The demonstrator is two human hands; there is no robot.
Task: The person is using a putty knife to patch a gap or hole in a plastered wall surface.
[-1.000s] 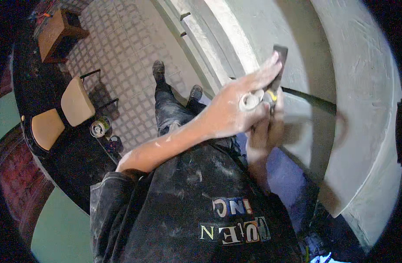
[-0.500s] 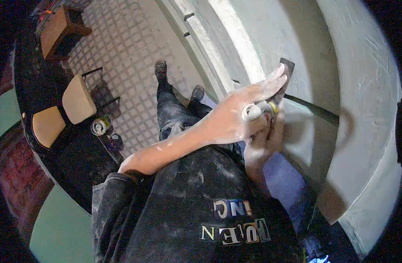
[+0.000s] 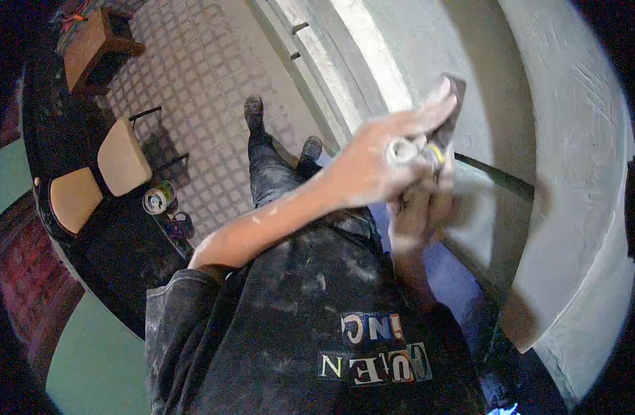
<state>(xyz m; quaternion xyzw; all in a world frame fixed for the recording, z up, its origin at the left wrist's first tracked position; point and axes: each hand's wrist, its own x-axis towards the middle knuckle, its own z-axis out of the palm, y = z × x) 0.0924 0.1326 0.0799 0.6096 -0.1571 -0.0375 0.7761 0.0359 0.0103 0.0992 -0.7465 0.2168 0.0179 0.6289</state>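
Note:
A wide putty knife with a dark blade (image 3: 458, 88) is held edge-on against the pale plastered wall on my right. My left hand (image 3: 373, 155) reaches across my body, dusted white, with its fingers stretched along the blade. The pale round end of the handle (image 3: 401, 150) sticks out by its thumb side, and a yellow band shows beyond it. Below, my right hand (image 3: 418, 211) is closed at the handle, close against the left one. It lies partly in shade and is smeared by motion, and the far side of the knife is hidden.
On my left are a pale chair (image 3: 124, 159), a tan seat (image 3: 75, 199), an open can (image 3: 157, 199) and, farther off, a brown wooden stand (image 3: 99, 52). A ledged, white-streaked wall edge (image 3: 345, 76) runs ahead. Patterned tiles (image 3: 193, 69) cover the floor.
Both hands and the putty knife have shifted slightly up and away along the wall. My left forearm has risen a little with them.

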